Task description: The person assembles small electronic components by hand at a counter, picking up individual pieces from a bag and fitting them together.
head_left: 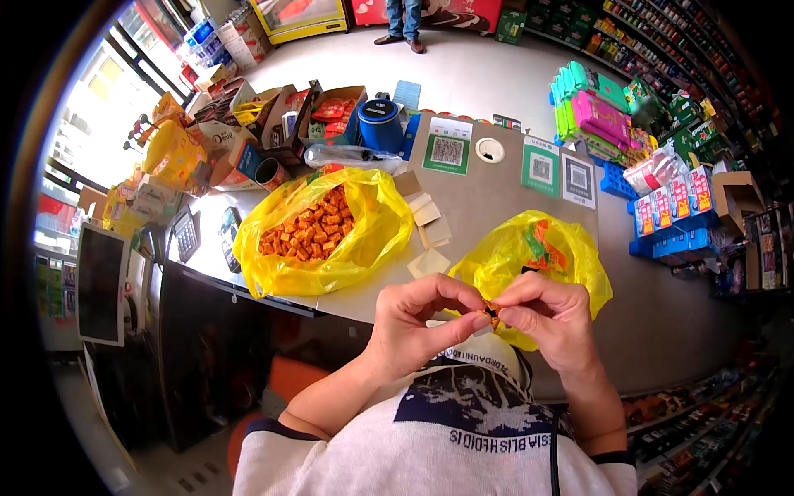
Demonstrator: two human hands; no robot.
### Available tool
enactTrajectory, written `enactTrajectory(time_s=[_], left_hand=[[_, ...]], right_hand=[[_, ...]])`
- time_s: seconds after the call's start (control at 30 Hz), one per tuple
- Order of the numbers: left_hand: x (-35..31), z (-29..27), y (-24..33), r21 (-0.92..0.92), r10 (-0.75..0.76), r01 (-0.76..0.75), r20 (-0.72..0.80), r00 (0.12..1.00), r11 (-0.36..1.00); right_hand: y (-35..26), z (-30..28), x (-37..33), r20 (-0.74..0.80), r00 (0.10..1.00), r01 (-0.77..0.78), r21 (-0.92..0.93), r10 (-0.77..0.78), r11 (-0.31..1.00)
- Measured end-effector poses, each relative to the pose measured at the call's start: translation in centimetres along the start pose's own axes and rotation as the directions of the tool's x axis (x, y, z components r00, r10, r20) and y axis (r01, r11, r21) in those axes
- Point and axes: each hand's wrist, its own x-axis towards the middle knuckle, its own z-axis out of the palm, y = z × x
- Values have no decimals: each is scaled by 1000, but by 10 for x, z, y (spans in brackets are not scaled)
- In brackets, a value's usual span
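Observation:
My left hand (pixel 413 318) and my right hand (pixel 552 318) meet close in front of my body, thumbs and fingertips pinched together on a small orange-and-dark piece (pixel 494 313). Most of that piece is hidden by the fingers. Just beyond my hands, a yellow plastic bag (pixel 583 269) with a red and green print lies spread on the counter; its contents are hard to make out. To the left, a larger yellow plastic bag (pixel 380 219) stands wide, holding a heap of small orange-red pieces (pixel 306 227). Pale square papers (pixel 430 223) lie between the bags.
The grey counter (pixel 678 331) carries printed code cards (pixel 447 147), a blue canister (pixel 380 124) and snack boxes (pixel 335 116). At left are a calculator (pixel 185 233) and a monitor (pixel 102 283). Stacked packs (pixel 674 207) stand at right. Beyond the counter, a person (pixel 404 21) stands.

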Motion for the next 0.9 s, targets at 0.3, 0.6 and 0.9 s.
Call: enactTrajectory(time_s=[0.3, 0.6, 0.9], left_hand=[[-3, 6, 2, -59, 2, -2, 0, 1000, 998], [-4, 5, 5, -127, -86, 90, 40, 996, 988], [3, -3, 19, -108, -266, 283, 152, 952, 953]], right_hand=[[6, -20, 16, 318, 885, 394, -121, -340, 911], [-7, -23, 17, 447, 849, 402, -204, -280, 893], [-3, -26, 18, 451, 849, 371, -140, -275, 918]])
